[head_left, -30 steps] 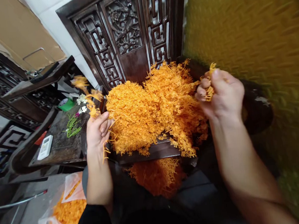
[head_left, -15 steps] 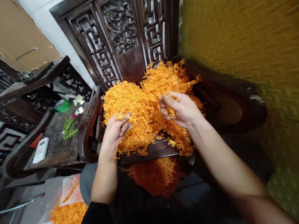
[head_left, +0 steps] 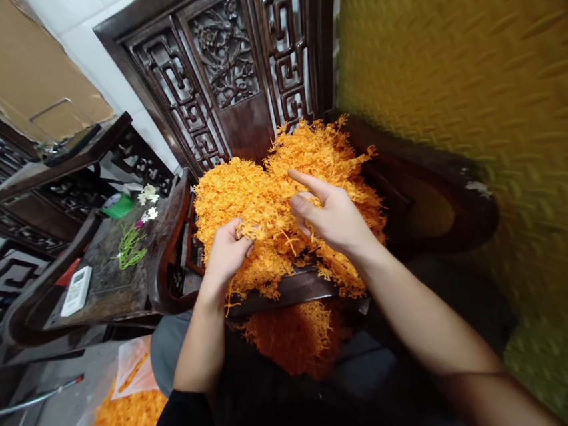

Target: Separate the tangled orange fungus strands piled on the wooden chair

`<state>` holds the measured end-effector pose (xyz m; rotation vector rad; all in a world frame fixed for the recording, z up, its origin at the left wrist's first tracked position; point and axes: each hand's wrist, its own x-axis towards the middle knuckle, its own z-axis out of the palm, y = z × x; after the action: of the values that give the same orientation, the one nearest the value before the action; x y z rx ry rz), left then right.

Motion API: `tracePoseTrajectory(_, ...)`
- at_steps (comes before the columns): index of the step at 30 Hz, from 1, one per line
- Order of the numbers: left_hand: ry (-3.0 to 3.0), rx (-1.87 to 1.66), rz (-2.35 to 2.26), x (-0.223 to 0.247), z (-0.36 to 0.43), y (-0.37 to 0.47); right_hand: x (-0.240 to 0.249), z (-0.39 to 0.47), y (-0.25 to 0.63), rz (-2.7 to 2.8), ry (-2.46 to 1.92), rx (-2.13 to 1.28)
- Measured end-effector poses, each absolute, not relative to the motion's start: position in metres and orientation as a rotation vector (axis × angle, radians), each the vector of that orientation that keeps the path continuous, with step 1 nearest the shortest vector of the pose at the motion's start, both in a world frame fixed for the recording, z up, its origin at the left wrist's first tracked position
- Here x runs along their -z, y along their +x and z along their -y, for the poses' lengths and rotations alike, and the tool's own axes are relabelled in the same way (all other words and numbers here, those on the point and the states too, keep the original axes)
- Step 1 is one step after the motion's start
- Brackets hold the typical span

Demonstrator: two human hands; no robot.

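Observation:
A big heap of orange branched plastic pieces (head_left: 238, 184) lies on the seat of a dark carved wooden chair (head_left: 305, 284), with a second mound rising at its right. My left hand (head_left: 228, 250) is closed at the front left of the heap, thumb and fingers pinching an orange branched plastic piece (head_left: 255, 230). To its right, my right hand (head_left: 332, 218) hovers over the mound. Its index finger is stretched out and its thumb stands apart; the other fingers curl underneath, partly hidden. Orange shows between that thumb and index finger, apparently from the pile behind.
A side table (head_left: 114, 283) at left holds a white remote control (head_left: 76, 291), green tape (head_left: 117, 205), green stems (head_left: 131, 246) and white flowers (head_left: 147, 194). An open plastic bag (head_left: 133, 368) of orange pieces sits on the floor. A yellow textured surface (head_left: 450, 56) stands at right.
My right hand has opened from a pinch round an orange piece, its index finger now extended. My left hand has turned and moved slightly right, still pinching orange plastic.

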<state>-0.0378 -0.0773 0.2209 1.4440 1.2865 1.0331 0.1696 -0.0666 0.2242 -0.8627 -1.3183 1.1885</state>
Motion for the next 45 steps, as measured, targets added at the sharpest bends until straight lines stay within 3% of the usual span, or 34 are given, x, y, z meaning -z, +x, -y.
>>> tracePoseTrajectory(7,1.654,-1.178,-1.58,-0.204,0.062,-0.054,-0.244,0.054,0.216,0.821,-0.695,-0.61)
tracePoseTrajectory(15,1.871,-1.153,-1.699,-0.217,0.068,-0.049,-0.231,0.065,0.2,1.471,-0.936,-1.128)
tracePoseTrajectory(25,1.829,-1.25,-1.802,-0.218,0.069,-0.051,-0.234,0.073,0.18,1.962,-1.009,-1.052)
tracePoseTrajectory(34,1.739,-1.384,-2.329,-0.224,0.05,-0.117,-0.257,0.087,0.218,1.928,-1.161,-1.218)
tracePoseTrajectory(39,1.958,-1.294,-2.166,-0.231,0.064,-0.094,-0.242,0.075,0.202,1.688,-1.28,-1.106)
tracePoseTrajectory(45,2.055,-1.216,-2.055,-0.229,0.075,-0.064,-0.221,0.067,0.164,1.718,-1.007,-1.221)
